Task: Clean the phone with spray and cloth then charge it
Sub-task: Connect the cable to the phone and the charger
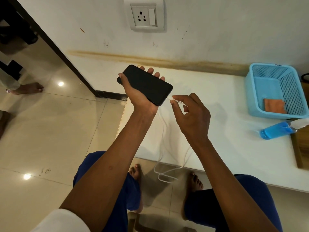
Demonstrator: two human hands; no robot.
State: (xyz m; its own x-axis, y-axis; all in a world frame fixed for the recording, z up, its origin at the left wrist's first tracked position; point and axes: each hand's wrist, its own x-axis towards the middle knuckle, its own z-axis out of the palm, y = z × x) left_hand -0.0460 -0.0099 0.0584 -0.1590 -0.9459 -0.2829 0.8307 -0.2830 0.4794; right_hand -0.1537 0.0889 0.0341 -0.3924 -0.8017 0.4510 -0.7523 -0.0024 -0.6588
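the left hand (137, 93) cradles the phone (147, 84) above the white table (225, 131), long axis running toward the right hand (192, 114), whose fingertips pinch the cable plug (174, 99) right at the phone's near end, seemingly aligned with the port.

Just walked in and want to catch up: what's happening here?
A person holds a black phone in the left hand, while the right hand pinches the white charging cable at the phone's bottom edge. Whether it is fully seated is unclear. The cloth lies in the blue basket, the spray bottle on the table. The wall socket has nothing plugged in.
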